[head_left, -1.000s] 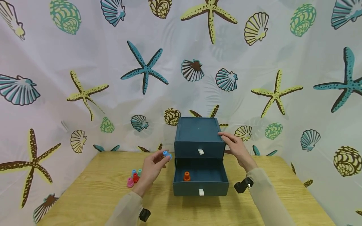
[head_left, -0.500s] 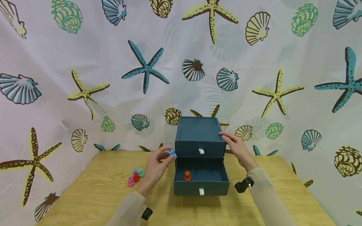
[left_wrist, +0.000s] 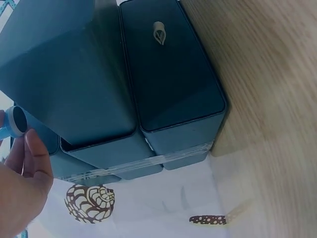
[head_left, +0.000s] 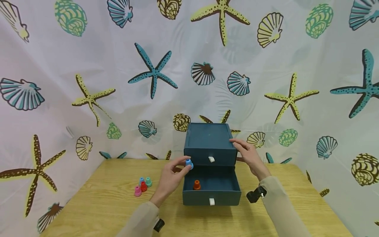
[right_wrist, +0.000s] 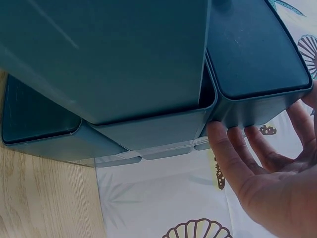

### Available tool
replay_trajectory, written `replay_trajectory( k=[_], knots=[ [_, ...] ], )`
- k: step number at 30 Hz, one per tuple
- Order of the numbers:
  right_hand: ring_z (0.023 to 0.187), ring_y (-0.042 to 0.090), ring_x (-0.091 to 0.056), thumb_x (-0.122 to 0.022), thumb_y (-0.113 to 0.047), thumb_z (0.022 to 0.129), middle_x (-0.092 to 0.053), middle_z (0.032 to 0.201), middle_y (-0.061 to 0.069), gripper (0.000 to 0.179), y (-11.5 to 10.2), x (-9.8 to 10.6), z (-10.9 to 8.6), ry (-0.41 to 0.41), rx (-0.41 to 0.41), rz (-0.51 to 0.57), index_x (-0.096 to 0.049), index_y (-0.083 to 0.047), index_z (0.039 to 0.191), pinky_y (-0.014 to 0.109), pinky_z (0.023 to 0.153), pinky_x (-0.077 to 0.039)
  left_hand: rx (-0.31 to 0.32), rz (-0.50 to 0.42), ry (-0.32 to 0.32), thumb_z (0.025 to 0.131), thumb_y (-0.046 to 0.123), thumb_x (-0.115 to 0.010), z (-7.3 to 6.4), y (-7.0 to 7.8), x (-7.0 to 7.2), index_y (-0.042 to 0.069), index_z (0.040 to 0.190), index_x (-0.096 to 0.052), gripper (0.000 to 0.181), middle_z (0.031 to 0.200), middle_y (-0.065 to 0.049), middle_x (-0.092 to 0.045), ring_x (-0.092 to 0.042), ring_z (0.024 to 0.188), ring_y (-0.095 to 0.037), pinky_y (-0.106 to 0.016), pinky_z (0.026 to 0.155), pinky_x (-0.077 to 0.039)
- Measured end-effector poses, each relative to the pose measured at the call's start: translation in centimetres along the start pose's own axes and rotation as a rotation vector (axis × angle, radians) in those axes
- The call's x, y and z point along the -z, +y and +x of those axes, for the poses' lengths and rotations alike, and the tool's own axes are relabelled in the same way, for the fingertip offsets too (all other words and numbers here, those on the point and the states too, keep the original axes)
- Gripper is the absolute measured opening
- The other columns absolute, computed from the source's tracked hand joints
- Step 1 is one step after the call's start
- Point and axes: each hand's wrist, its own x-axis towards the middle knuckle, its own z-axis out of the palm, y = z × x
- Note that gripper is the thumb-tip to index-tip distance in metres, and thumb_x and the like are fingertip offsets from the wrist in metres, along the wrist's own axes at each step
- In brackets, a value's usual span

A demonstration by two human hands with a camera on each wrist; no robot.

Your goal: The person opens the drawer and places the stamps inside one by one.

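Note:
My left hand pinches a small light-blue cone-shaped piece with a flared base between thumb and fingers. It hovers at the left of the dark blue drawer box, above the open lower drawer. In the left wrist view the open round end of the blue piece shows beside the box. An orange cone-shaped piece stands inside that drawer, toward its left. My right hand rests at the box's upper right edge, and in the right wrist view its extended fingers touch the side wall.
Left of the box, a pink piece, a red piece, a green piece and another blue one stand together on the wooden table. The upper drawer is closed. A patterned curtain hangs close behind.
My left hand has moved right with the blue piece, from beside the box to over the lower drawer's left side. My right hand stays at the box.

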Motion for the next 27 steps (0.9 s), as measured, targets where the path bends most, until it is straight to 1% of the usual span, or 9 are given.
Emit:
replay_trajectory(
  k=[4, 11, 15, 21, 27],
  knots=[
    [0.143, 0.036, -0.036, -0.048, -0.039, 0.103, -0.035, 0.157, 0.009, 0.046, 0.0, 0.0, 0.0, 0.002, -0.002, 0.004, -0.052, -0.016, 0.142, 0.056, 0.101, -0.046, -0.027, 0.003, -0.024, 0.091, 0.023, -0.072, 0.1, 0.3, -0.3, 0.016, 0.121, -0.070, 0.031, 0.107, -0.002, -0.070, -0.063, 0.094, -0.016, -0.025, 0.078, -0.055],
    [0.143, 0.036, -0.036, -0.048, -0.039, 0.103, -0.034, 0.157, 0.010, 0.046, 0.1, 0.0, 0.1, -0.004, -0.004, 0.009, -0.051, -0.015, 0.143, 0.056, 0.101, -0.046, -0.047, 0.010, -0.054, 0.090, 0.021, -0.073, 0.3, 0.3, -0.6, 0.014, 0.120, -0.071, 0.031, 0.101, -0.001, -0.070, -0.063, 0.090, -0.011, -0.024, 0.076, -0.054],
    [0.143, 0.036, -0.035, -0.048, -0.039, 0.103, -0.034, 0.157, 0.009, 0.046, 0.0, 0.1, 0.1, -0.005, -0.004, 0.008, -0.052, -0.015, 0.143, 0.056, 0.101, -0.046, -0.069, 0.006, -0.066, 0.090, 0.020, -0.073, 0.3, 0.3, -0.9, 0.013, 0.120, -0.070, 0.031, 0.101, -0.002, -0.070, -0.063, 0.089, -0.012, -0.026, 0.074, -0.054],
    [0.144, 0.036, -0.034, -0.048, -0.039, 0.103, -0.034, 0.157, 0.010, 0.046, 0.0, 0.1, 0.0, -0.001, -0.002, 0.005, -0.052, -0.015, 0.142, 0.057, 0.102, -0.045, -0.067, 0.004, -0.096, 0.091, 0.020, -0.072, 0.4, 0.2, -1.5, 0.015, 0.118, -0.070, 0.028, 0.099, 0.000, -0.070, -0.062, 0.087, -0.011, -0.026, 0.072, -0.054],
    [0.143, 0.035, -0.035, -0.048, -0.038, 0.103, -0.035, 0.156, 0.009, 0.045, -0.1, 0.0, 0.0, 0.006, -0.007, 0.016, -0.053, -0.015, 0.142, 0.057, 0.103, -0.045, -0.084, 0.004, -0.131, 0.089, 0.018, -0.073, 0.5, 0.1, -1.9, 0.015, 0.117, -0.071, 0.029, 0.099, -0.004, -0.072, -0.064, 0.082, -0.016, -0.028, 0.071, -0.055]
  ],
)
